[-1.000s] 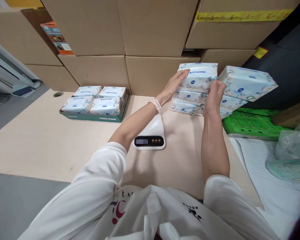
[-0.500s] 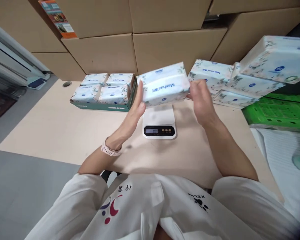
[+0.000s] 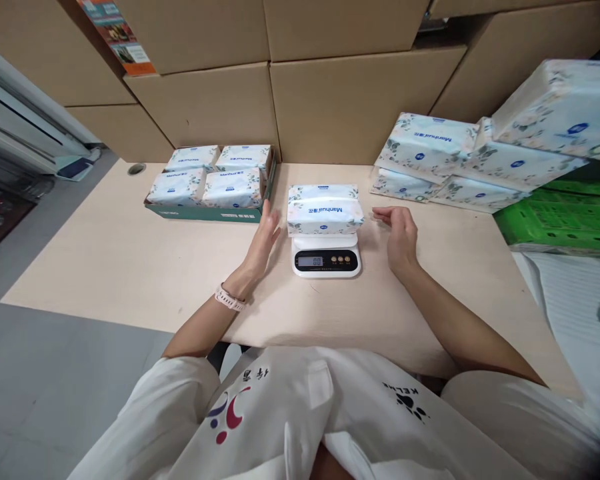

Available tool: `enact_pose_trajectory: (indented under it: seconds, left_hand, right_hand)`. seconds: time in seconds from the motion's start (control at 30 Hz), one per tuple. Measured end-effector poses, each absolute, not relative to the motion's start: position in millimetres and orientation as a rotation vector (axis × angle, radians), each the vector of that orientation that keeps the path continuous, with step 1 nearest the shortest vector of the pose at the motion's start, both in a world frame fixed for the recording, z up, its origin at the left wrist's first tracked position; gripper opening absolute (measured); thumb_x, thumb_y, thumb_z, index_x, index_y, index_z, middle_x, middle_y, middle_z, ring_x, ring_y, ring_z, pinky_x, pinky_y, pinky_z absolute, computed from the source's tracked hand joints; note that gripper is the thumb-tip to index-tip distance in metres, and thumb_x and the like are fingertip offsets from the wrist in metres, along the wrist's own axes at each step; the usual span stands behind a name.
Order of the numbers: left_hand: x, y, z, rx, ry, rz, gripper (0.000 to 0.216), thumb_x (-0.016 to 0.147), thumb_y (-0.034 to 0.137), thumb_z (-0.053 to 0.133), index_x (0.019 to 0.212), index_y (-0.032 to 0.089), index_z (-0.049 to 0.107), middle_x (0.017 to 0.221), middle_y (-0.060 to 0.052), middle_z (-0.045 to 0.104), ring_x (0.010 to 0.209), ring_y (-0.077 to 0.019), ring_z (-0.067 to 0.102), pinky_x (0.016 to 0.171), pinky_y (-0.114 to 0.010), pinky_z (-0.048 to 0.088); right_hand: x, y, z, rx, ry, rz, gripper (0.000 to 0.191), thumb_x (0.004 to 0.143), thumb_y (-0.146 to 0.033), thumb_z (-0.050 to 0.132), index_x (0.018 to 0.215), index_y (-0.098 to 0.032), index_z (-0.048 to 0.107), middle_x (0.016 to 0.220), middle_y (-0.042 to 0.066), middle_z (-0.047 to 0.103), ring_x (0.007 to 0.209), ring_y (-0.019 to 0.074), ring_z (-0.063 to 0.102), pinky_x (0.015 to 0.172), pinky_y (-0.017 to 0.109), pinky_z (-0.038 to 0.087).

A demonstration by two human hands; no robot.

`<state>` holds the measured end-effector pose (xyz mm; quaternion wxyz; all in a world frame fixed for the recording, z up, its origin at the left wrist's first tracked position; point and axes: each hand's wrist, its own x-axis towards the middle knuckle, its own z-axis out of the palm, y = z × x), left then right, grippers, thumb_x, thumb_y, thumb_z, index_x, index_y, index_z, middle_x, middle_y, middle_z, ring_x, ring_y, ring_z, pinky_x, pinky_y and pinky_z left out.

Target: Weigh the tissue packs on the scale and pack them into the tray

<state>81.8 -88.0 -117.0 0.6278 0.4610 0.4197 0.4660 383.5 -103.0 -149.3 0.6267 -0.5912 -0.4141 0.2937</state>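
The pack [image 3: 325, 212] is set squarely on the scale [image 3: 327, 263], seemingly so that its whole weight is borne there; the plate beneath is largely hidden. By neither hand is it touched: the left hand's [image 3: 260, 247] fingers are extended and bare, contact with the tray [image 3: 205, 213] being unclear, and the right hand's [image 3: 403, 240] are loosely bent around nothing. Four packs [image 3: 214, 185] are kept together by the tray. The stack [image 3: 430, 148] is cut off rightward.

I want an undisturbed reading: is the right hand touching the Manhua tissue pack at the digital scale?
Apart: the head view shows tabletop between the right hand and the Manhua tissue pack.
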Motion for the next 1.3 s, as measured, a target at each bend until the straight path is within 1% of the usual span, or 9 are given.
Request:
enact_pose_trajectory:
  seconds: [0.07,0.17,0.27,0.47,0.6,0.7,0.9,1.1,1.3]
  left_hand:
    - [77.2,-82.0,-121.2,0.895,1.044,1.063,0.069,0.114,0.052,0.038,0.178,0.035,0.018,0.185,-0.003,0.028,0.172,-0.0197,0.029,0.141,-0.042,0.024]
    - [72.5,-76.5,-121.0,0.775,1.072,1.044,0.066,0.115,0.048,0.029,0.176,0.023,0.028,0.182,-0.009,0.034,0.167,-0.0201,0.039,0.138,-0.039,0.031]
    - [71.1,-76.2,-118.8,0.762,1.061,1.048,0.067,0.115,0.047,0.031,0.173,0.015,0.033,0.18,-0.013,0.038,0.166,-0.0207,0.042,0.137,-0.036,0.033]
    - [71.1,-79.5,-120.4,0.773,1.031,1.048,0.059,0.113,0.045,0.038,0.163,0.015,0.05,0.174,-0.013,0.049,0.162,-0.0218,0.048,0.138,-0.038,0.033]
    - [69.5,-77.8,-123.9,0.717,1.036,1.082,0.049,0.111,0.045,0.044,0.144,0.015,0.066,0.167,-0.013,0.058,0.156,-0.0225,0.057,0.135,-0.037,0.039]
    - [67.7,-75.5,-125.9,0.67,1.049,1.114,0.04,0.106,0.042,0.052,0.127,0.014,0.073,0.154,-0.017,0.068,0.147,-0.0247,0.065,0.133,-0.039,0.042]
    - [67.0,-74.3,-122.9,0.616,1.075,1.114,0.028,0.102,0.033,0.057,0.11,0.015,0.076,0.128,-0.015,0.081,0.135,-0.0235,0.073,0.131,-0.041,0.046]
    - [68.2,-75.8,-121.0,0.606,1.082,1.123,0.026,0.101,0.03,0.058,0.106,0.014,0.077,0.123,-0.015,0.082,0.129,-0.0231,0.076,0.129,-0.041,0.048]
    - [68.9,-75.2,-121.6,0.6,1.08,1.132,0.023,0.101,0.028,0.058,0.102,0.014,0.077,0.115,-0.013,0.084,0.119,-0.0208,0.079,0.126,-0.039,0.051]
  right_hand:
    - [389.0,-97.0,-159.6,-1.352,-0.833,0.647,0.053,0.098,-0.075,0.054,0.089,-0.025,0.069,0.101,0.005,0.078,0.096,0.0207,0.074,0.106,0.045,0.058]
    - [393.2,-90.7,-169.8,-1.33,-0.789,0.653,0.055,0.095,-0.078,0.055,0.088,-0.024,0.068,0.094,0.006,0.077,0.088,0.0197,0.073,0.099,0.043,0.06]
    - [393.3,-90.3,-171.6,-1.322,-0.838,0.656,0.056,0.096,-0.078,0.054,0.089,-0.025,0.07,0.094,0.006,0.078,0.089,0.02,0.074,0.098,0.043,0.061]
    - [391.8,-93.7,-167.4,-1.347,-0.845,0.669,0.057,0.097,-0.076,0.054,0.09,-0.023,0.07,0.093,0.006,0.077,0.09,0.02,0.074,0.099,0.043,0.061]
    - [392.4,-93.4,-168.6,-1.351,-0.852,0.679,0.054,0.097,-0.075,0.054,0.089,-0.024,0.071,0.092,0.006,0.077,0.091,0.0227,0.074,0.1,0.048,0.06]
    - [393.7,-92.6,-172.3,-1.355,-0.872,0.671,0.051,0.099,-0.074,0.053,0.088,-0.028,0.072,0.094,0.007,0.077,0.094,0.0269,0.075,0.103,0.055,0.059]
    - [395.8,-91.9,-176.5,-1.36,-0.904,0.659,0.05,0.101,-0.073,0.05,0.087,-0.031,0.073,0.095,0.008,0.078,0.097,0.0313,0.075,0.104,0.061,0.059]
    - [394.3,-93.9,-172.3,-1.38,-0.917,0.664,0.054,0.101,-0.076,0.048,0.088,-0.031,0.074,0.094,0.008,0.078,0.096,0.0306,0.075,0.105,0.06,0.058]
    - [391.9,-94.4,-168.2,-1.391,-0.897,0.675,0.061,0.1,-0.079,0.048,0.087,-0.025,0.073,0.093,0.008,0.077,0.09,0.0253,0.073,0.102,0.053,0.058]
